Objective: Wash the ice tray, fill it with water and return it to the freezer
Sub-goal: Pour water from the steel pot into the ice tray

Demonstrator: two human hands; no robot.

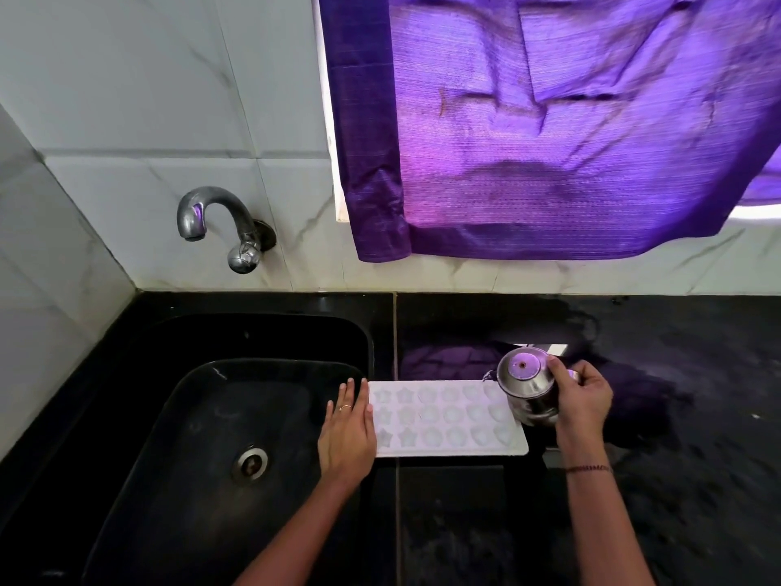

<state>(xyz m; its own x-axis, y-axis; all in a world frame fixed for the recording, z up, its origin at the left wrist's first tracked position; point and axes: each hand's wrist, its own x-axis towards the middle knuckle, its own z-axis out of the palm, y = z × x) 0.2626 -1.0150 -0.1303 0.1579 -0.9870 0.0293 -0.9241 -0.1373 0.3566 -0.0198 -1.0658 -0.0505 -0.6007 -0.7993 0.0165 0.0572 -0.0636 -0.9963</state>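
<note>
A white ice tray (pixel 443 418) with star and round moulds lies flat on the black counter (pixel 676 416), just right of the sink. My left hand (pixel 348 429) rests with straight fingers against the tray's left end. My right hand (pixel 581 399) grips a small steel jug (pixel 526 384) by its handle. The jug is lidded and hangs over the tray's right end. I cannot tell whether water is flowing from it.
A black sink (pixel 203 416) with a steel drain (pixel 252 461) lies to the left. A chrome tap (pixel 219 224) juts from the tiled wall above it. A purple curtain (pixel 549 120) hangs over the window behind the counter.
</note>
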